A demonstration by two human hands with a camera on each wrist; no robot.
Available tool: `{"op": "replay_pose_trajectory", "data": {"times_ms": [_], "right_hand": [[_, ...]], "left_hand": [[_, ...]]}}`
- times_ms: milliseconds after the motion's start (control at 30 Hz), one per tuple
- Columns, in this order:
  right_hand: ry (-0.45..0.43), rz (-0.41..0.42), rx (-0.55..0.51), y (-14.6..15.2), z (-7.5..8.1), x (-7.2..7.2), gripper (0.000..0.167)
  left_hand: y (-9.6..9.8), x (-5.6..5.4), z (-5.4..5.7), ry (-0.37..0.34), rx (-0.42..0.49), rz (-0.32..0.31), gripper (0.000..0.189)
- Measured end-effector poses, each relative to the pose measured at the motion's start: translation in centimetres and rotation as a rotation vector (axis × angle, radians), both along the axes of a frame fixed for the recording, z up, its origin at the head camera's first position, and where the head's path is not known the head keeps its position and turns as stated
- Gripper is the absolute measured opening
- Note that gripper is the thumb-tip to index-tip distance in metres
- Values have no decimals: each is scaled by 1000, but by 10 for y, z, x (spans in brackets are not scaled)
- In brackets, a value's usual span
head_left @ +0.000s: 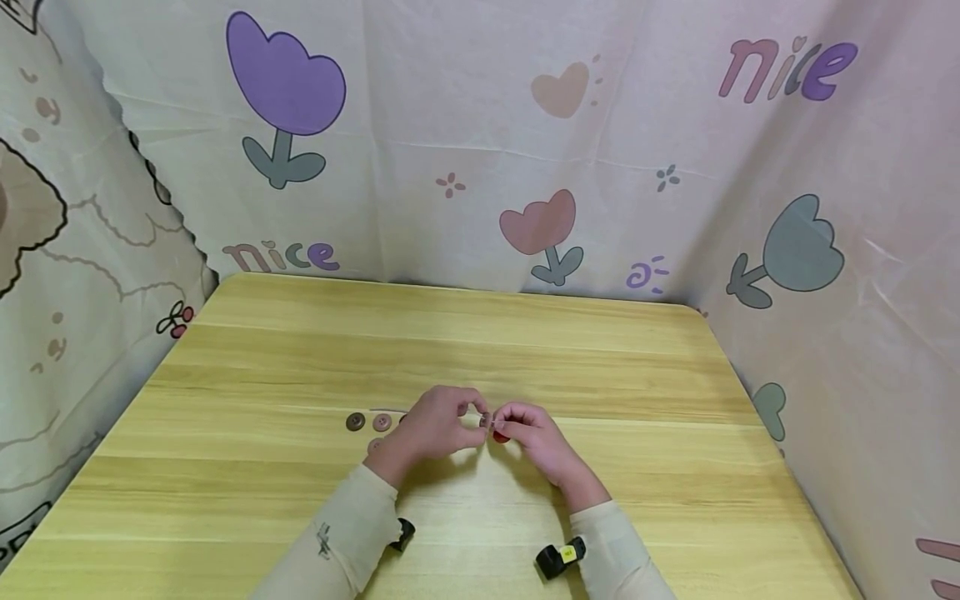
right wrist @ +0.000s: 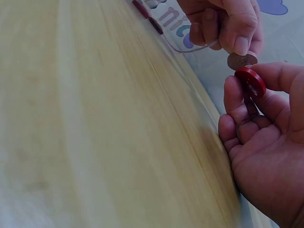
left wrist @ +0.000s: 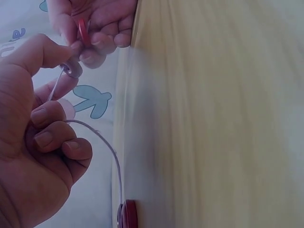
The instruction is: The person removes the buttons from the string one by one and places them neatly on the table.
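My left hand [head_left: 438, 423] pinches a mauve-brown button [left wrist: 72, 68] between thumb and index finger. A thin pale cord [left wrist: 108, 140] runs from this button past the curled lower fingers and down to red and dark buttons [left wrist: 129, 214] near the tabletop. Facing it, my right hand [head_left: 534, 435] grips a glossy red button [right wrist: 250, 81] at the fingertips. The two hands meet over the table, the red button close beside the mauve-brown one. Part of the cord is hidden inside the left hand.
On the wooden table [head_left: 480, 350], left of the hands, lie a dark brown button [head_left: 356, 422] and a pinkish button [head_left: 382, 422], with another [head_left: 375, 445] partly behind the left wrist. Printed cloth [head_left: 450, 100] hangs behind the table and at both sides.
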State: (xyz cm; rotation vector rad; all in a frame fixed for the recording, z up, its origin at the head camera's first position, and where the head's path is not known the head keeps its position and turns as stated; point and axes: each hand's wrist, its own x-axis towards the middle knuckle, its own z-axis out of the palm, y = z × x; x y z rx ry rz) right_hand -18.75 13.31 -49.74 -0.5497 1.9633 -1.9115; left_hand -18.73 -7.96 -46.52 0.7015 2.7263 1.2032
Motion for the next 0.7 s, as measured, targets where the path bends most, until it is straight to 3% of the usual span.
{"op": "replay_pose_trajectory", "data": {"times_ms": [400,700], "right_hand": [[14,-2,31,1,-1,-1,18],[15,-13,48,1,-3,-2,17]], "left_hand": [[-10,1,1,3,-4,33,16],[-19,2,3,-68,-30,109,17]]}}
